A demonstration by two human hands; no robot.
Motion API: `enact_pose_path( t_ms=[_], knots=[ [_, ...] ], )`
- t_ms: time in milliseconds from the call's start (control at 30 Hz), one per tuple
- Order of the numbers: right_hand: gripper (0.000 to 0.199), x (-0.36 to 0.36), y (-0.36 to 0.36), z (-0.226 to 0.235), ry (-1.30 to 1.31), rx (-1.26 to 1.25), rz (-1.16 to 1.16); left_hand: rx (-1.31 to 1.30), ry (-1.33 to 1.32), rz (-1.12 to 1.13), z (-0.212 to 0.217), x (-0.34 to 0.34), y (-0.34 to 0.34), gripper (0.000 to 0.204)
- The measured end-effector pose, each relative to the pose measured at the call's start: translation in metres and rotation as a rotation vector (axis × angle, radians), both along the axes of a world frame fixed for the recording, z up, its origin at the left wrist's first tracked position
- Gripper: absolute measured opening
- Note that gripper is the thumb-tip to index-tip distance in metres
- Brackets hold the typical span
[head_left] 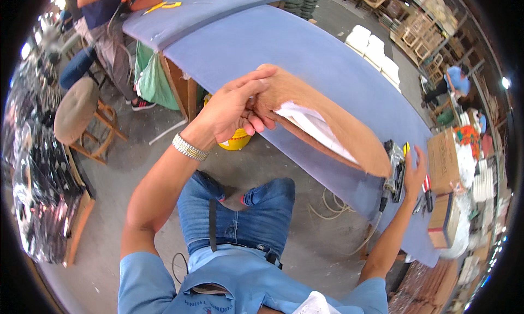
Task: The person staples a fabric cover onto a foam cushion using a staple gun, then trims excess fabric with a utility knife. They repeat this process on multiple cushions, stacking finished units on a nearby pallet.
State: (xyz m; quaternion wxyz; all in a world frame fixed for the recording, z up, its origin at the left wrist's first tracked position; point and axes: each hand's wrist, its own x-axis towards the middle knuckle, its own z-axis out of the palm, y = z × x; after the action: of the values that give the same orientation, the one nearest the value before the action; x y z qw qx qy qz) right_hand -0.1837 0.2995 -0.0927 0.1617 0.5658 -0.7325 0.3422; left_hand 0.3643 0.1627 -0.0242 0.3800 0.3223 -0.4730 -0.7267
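Note:
My left hand, with a metal-banded watch on its wrist, grips one end of a long, curved piece of brown covering. The piece stretches to the right, raised over the table's near edge, and its folded-open side bares a white lining or padding. At the right end of the table my right hand is beside an air staple gun, its thumb and fingers apart. Whether it touches the tool cannot be made out. The staple gun lies close to the far tip of the brown piece, with a hose running down from it.
The blue-covered table curves across the view. A red-handled tool and cardboard boxes are at right. A yellow bucket is below the near edge, a stool at left. Another person works at the far left.

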Motion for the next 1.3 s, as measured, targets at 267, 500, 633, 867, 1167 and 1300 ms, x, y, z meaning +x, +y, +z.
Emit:
enact_pose_path(
  t_ms=[267, 500, 633, 867, 1167, 1300],
  knots=[
    [0.053, 0.268, -0.073, 0.116, 0.047, -0.266, 0.737, 0.106, 0.268, 0.043, 0.022, -0.031, 0.012, 0.05],
    [0.011, 0.308, -0.159, 0.111, -0.067, -0.312, 0.73, -0.052, 0.111, 0.027, 0.014, -0.019, -0.002, 0.048],
    [0.013, 0.324, -0.191, 0.104, -0.052, -0.252, 0.856, -0.35, -0.481, 0.091, -0.006, 0.006, -0.022, 0.058],
    [0.014, 0.334, -0.176, 0.102, -0.222, -0.076, 0.949, -1.07, -0.685, 0.248, -0.022, 0.024, -0.045, 0.062],
    [0.012, 0.33, -0.153, 0.095, 0.076, -0.137, 1.045, -0.804, -0.348, 0.046, -0.031, 0.007, -0.035, 0.053],
    [0.012, 0.324, -0.16, 0.094, 0.081, -0.187, 1.129, -0.824, -0.298, 0.013, -0.028, 0.005, -0.038, 0.049]
  ],
)
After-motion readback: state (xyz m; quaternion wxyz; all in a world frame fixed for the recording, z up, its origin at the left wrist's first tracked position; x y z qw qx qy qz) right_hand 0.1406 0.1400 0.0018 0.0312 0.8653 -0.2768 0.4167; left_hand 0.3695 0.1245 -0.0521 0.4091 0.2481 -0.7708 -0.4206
